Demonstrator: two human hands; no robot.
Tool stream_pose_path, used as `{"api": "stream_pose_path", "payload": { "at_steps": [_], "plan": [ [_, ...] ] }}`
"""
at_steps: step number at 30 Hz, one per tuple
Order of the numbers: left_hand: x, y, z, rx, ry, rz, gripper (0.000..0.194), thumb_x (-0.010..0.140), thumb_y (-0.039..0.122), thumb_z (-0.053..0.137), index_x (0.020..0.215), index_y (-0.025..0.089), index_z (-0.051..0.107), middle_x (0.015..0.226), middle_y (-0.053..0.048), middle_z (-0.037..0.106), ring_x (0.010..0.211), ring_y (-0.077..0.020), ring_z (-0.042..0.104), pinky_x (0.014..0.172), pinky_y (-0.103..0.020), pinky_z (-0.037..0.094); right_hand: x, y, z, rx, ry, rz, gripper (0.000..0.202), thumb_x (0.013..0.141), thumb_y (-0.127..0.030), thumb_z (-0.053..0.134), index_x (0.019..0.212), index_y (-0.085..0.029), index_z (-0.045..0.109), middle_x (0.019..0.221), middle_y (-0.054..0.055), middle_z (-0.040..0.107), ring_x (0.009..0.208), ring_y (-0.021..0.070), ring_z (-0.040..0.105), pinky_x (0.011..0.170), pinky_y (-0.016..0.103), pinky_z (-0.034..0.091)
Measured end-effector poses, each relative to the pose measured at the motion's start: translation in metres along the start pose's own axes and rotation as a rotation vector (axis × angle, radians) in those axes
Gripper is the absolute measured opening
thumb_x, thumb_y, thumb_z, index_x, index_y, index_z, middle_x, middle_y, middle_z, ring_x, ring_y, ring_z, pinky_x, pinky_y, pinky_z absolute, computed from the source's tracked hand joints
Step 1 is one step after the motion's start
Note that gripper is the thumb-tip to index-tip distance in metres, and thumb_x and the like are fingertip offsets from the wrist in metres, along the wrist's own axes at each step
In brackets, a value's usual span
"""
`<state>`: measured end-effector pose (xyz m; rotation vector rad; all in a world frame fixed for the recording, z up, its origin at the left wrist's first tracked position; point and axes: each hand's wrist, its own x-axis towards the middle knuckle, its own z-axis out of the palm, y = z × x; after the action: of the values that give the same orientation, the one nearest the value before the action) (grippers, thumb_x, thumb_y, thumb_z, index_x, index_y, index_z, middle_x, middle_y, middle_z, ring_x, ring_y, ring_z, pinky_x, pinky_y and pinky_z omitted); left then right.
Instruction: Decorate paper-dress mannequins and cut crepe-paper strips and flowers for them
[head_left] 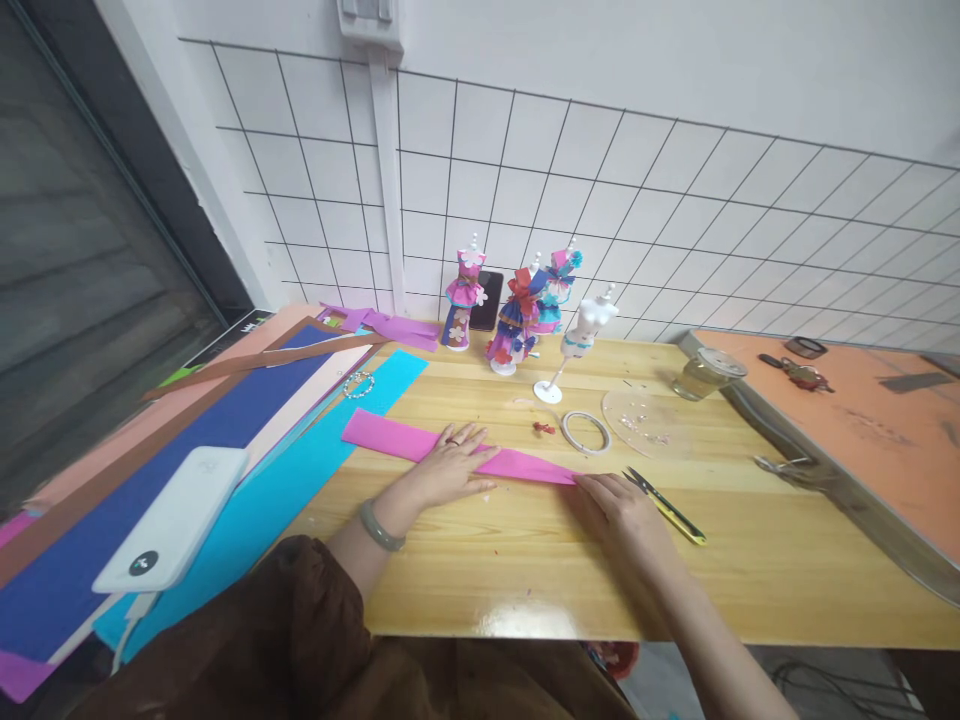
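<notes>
A folded pink strip (390,437), paper or felt by its look, lies slantwise on the wooden table. Across its middle my left hand (454,465) rests flat with fingers spread, a ring and a bangle on it. At the strip's narrow right end, my right hand (619,510) has its fingers pressed together on the tip. Just right of that hand lie thread snips (667,508) with yellow handles. Beyond the strip are a roll of tape (586,433) and a small red bow (544,428).
Small mannequins in colourful dresses (466,295) and a bare white mannequin (589,330) stand at the back. Coloured sheets (300,490), a white power bank (176,515) and a beaded bracelet (359,384) are left. A clear dish (641,420) and a cup (705,375) stand right.
</notes>
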<state>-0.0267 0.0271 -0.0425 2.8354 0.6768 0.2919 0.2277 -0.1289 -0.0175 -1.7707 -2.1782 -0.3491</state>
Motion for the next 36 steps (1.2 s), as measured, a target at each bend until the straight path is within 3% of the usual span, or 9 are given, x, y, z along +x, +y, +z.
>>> {"api": "stream_pose_path", "payload": {
  "at_steps": [4,7,13,20,27,36],
  "plan": [
    [0.002,0.0,-0.003,0.026,0.051,0.001,0.045,0.084,0.027,0.045,0.129,0.027,0.042,0.142,-0.006,0.032,0.133,-0.0221,0.021,0.106,-0.043,0.017,0.0,-0.002,-0.004,0.006,-0.001,0.003,0.03,0.088,-0.018,0.036,0.104,-0.018,0.061,0.098,0.01,0.067,0.088,0.0193,0.061,0.077,0.034,0.048],
    [0.003,0.0,-0.005,0.024,0.061,0.024,0.045,0.083,0.016,0.042,0.126,0.028,0.046,0.136,-0.005,0.041,0.131,-0.0214,0.026,0.105,-0.044,0.02,0.0,-0.004,-0.005,-0.026,-0.012,0.005,0.029,0.088,-0.019,0.037,0.104,-0.017,0.061,0.1,0.011,0.066,0.088,0.0197,0.062,0.076,0.034,0.048],
    [0.004,0.003,-0.008,-0.002,0.06,0.064,0.045,0.083,0.016,0.042,0.126,0.029,0.045,0.128,-0.002,0.05,0.127,-0.0212,0.033,0.103,-0.043,0.023,0.011,-0.016,0.0,-0.105,-0.106,-0.023,0.038,0.085,-0.02,0.043,0.122,-0.013,0.049,0.109,0.013,0.062,0.093,0.0228,0.059,0.078,0.035,0.046],
    [0.004,0.004,-0.012,-0.02,0.081,0.102,0.044,0.082,0.015,0.042,0.124,0.026,0.047,0.125,-0.001,0.052,0.124,-0.0197,0.035,0.103,-0.039,0.023,0.031,-0.034,0.009,-0.136,-0.148,-0.047,0.032,0.081,-0.011,0.045,0.11,-0.015,0.057,0.103,0.011,0.064,0.09,0.0218,0.058,0.076,0.033,0.043],
    [0.002,-0.005,-0.012,-0.012,0.102,0.041,0.046,0.081,0.009,0.038,0.123,0.025,0.048,0.124,-0.002,0.054,0.125,-0.0196,0.035,0.103,-0.04,0.023,0.023,-0.017,0.006,-0.178,-0.181,0.016,0.036,0.076,-0.004,0.04,0.106,-0.014,0.059,0.091,0.01,0.069,0.08,0.02,0.062,0.071,0.031,0.043],
    [-0.005,-0.031,-0.016,-0.056,0.171,-0.113,0.047,0.081,0.005,0.034,0.121,0.023,0.051,0.122,-0.003,0.056,0.123,-0.0195,0.039,0.104,-0.043,0.021,-0.002,0.01,-0.002,-0.11,-0.178,0.124,0.041,0.079,-0.008,0.037,0.114,-0.014,0.056,0.096,0.01,0.068,0.08,0.0209,0.064,0.069,0.03,0.047]
  ]
}}
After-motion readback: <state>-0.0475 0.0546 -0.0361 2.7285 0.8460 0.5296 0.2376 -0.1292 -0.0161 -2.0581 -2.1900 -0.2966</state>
